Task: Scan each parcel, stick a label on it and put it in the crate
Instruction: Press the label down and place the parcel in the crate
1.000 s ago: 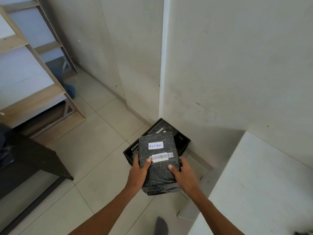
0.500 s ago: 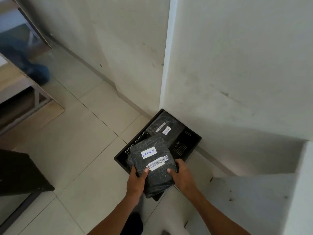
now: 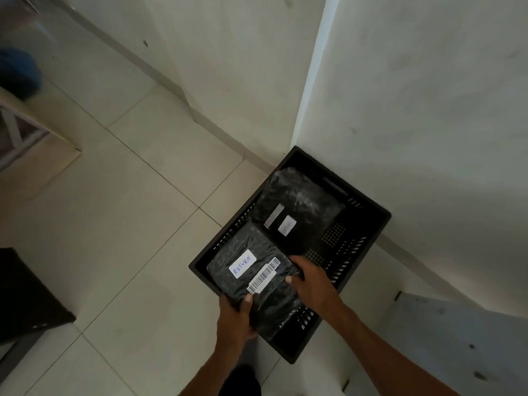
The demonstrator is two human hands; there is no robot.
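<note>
A black wrapped parcel [image 3: 245,247] with a white "RETURN" label [image 3: 242,263] and a barcode sticker [image 3: 263,275] is held low over the near end of a black plastic crate [image 3: 371,241] on the floor. My left hand [image 3: 235,318] grips its near corner, thumb on top. My right hand [image 3: 313,281] holds its right edge, thumb on top. A second black parcel [image 3: 297,201] with two white stickers lies inside the crate at the far end.
The crate sits against a white wall corner [image 3: 308,95] on pale floor tiles [image 3: 120,218]. A grey-white table edge [image 3: 445,338] is at the right. A dark piece of furniture [image 3: 25,292] stands at the left, wooden shelving [image 3: 37,130] beyond it.
The view has closed in on the crate. Both hands have lowered the labelled parcel from above the crate's near edge down into its near end.
</note>
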